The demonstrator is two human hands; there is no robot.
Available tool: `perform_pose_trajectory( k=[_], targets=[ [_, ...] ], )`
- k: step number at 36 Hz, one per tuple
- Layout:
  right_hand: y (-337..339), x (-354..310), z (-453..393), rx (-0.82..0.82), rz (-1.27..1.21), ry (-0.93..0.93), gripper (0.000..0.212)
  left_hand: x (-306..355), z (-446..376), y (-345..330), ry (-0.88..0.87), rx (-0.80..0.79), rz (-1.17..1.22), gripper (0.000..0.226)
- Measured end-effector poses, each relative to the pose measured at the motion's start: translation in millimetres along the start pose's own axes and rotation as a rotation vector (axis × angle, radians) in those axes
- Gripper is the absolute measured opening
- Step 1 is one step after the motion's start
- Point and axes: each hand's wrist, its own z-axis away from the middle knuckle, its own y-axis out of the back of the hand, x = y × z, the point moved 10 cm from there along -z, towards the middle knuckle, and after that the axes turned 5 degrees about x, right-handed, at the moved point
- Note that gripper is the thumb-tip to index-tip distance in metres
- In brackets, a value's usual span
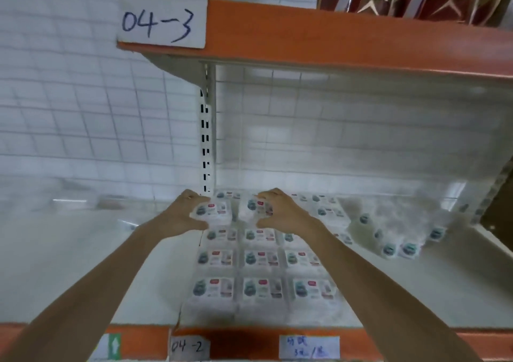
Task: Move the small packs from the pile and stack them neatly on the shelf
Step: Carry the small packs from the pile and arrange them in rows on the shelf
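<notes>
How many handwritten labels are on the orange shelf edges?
3: the 04-3 label on the upper shelf edge; the 04-2 label and another label right of it on the lower shelf edge. More may be hidden there.

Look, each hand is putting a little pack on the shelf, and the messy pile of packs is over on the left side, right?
Not quite. The left hand and the right hand do each hold a small pack over the neat rows on the shelf, but the head view shows the messy pile on the right side, not the left.
</notes>
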Motion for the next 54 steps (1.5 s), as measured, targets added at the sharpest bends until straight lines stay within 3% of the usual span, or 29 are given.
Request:
perform_pose_trajectory(
  k=[5,9,13,21,26,41,47,54],
  targets=[
    [-13,5,-21,-0.06,0.111,0.073,0.072,-6,-4,11,0.032,0.039,-0.042,0.067],
    [-12,5,-25,0.0,0.346,0.172,0.065,-6,-7,12,0.054,0.055,-0.046,0.067],
    [-13,12,-22,0.014,0.413,0.181,0.06,-1,-13,1,0.071,0.041,-0.035,0.066],
    [-10,23,-10,0.14,0.462,0.156,0.048,0,-26,-26,0.11,0.078,0.093,0.062],
    [-13,21,-6,0.168,0.477,0.172,0.04,1,-25,-32,0.079,0.151,-0.01,0.062],
    [-16,18,2,0.128,0.434,0.047,0.044,13,-25,-37,0.106,0.063,-0.183,0.075],
    [4,6,33,0.23,0.313,0.019,0.057,47,5,-24,-0.138,0.191,-0.313,0.064],
    [23,-18,113,0.478,0.302,0.076,0.044,90,72,-25,-0.432,0.379,-0.392,0.036]
  ],
)
